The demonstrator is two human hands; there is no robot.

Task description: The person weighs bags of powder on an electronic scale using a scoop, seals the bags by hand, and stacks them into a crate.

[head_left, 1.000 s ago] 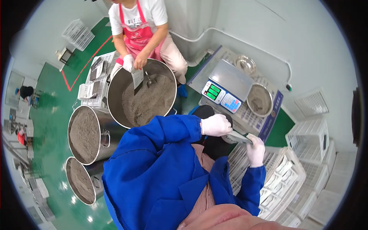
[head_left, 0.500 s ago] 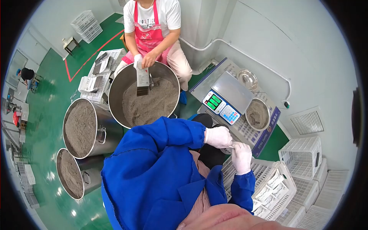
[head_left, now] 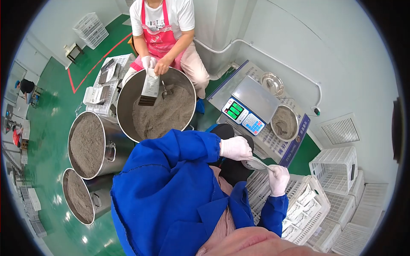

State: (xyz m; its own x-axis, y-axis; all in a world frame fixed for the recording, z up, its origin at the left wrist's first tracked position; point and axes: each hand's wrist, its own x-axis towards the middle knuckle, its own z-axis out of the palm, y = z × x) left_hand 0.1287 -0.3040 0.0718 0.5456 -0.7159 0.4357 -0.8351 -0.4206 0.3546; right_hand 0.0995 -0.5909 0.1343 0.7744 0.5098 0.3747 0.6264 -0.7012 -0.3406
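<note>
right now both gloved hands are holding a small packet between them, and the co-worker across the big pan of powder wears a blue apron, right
Not quite. The apron on the co-worker is pink, not blue; the blue garment is the wearer's own coat. The rest holds: in the head view the left hand and right hand, both gloved, hold the small packet between them, and the co-worker sits across the big pan of powder.

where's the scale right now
In the head view the scale sits upper right of centre, on a low stand against the wall, beside a small bowl of powder and just beyond the person's gloved left hand.
</note>
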